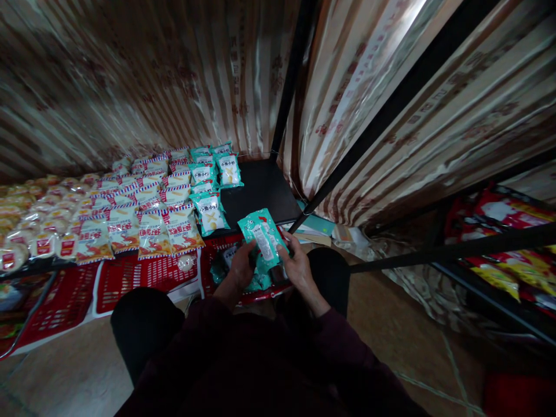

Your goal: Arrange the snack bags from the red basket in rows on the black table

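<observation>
Holding a packet (262, 236) over the basket (264, 296)
Our left hand (242, 267) and right hand (300, 270) pinched its sides between their fingers (294, 242).

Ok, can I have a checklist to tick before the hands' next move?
1. Left hand on the shiny teal snack packet: ok.
2. Right hand on its other side: ok.
3. Big lettering facing up, like the teal packets on the flat black shelf: not ok, a paler panel shows.
4. Teal packets inside the red plastic basket: ok.
5. Right hand clear of the slanted black bar: cannot tell, they look close.
</observation>
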Demonstrator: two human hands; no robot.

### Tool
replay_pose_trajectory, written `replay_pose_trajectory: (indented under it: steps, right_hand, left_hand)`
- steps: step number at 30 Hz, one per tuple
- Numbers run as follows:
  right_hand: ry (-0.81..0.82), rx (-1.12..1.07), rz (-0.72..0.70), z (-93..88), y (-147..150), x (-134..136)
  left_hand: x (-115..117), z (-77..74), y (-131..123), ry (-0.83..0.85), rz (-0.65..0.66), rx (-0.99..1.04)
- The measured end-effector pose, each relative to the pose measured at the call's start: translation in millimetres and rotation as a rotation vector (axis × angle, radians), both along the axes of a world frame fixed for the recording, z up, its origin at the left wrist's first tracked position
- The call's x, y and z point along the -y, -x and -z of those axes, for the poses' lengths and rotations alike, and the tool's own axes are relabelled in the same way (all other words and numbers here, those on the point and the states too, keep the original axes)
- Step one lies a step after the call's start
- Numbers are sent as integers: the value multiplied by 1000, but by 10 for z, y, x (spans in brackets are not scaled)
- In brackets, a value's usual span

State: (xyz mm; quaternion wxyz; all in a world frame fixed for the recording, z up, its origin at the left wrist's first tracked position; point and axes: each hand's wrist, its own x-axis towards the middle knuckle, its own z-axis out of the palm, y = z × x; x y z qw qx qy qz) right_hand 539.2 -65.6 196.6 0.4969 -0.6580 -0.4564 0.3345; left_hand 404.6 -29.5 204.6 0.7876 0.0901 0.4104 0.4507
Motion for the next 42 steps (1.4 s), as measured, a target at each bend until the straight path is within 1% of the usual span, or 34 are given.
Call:
replay_pose_trajectory:
  steps: [3, 7, 11, 15, 17, 21, 25, 28, 32, 35, 39, 42]
  right_hand:
    - [6, 10, -5, 0, -19, 2]
    - [-7, 76, -5, -38, -21, 6]
    - [-58, 174, -7, -94, -9, 6]
    - [-126, 213, -36, -95, 0, 1]
    - [-138, 245, -60, -86, -1, 4]
    - [-155, 397, -62, -90, -8, 23]
    - [-219, 502, -77, -110, -9, 36]
    - [-232, 529, -116, -107, -6, 38]
    - [-170, 475, -151, -118, 3, 47]
    - [-92, 414, -165, -173, 18, 66]
    - [-31, 385, -248, -261, 46, 85]
    - [38, 375, -263, -289, 63, 88]
  left_hand:
    - [19, 22, 1, -6, 1, -9]
    - [29, 36, -10, -31, 18, -28]
    - [16, 67, -10, -53, 8, -74]
    - [-2, 96, 16, -62, -3, -76]
    - [-8, 96, 21, -58, -3, -72]
    - [-13, 74, 3, -60, -8, -61]
    - [-1, 66, -20, -98, -23, -110]
    - [17, 66, -26, -129, -2, -150]
    - [46, 28, -9, -199, 53, -150]
    - [69, -37, 7, -269, 84, -132]
    - [85, -112, -2, -329, 111, -208]
    - [86, -110, -20, -369, 113, -269]
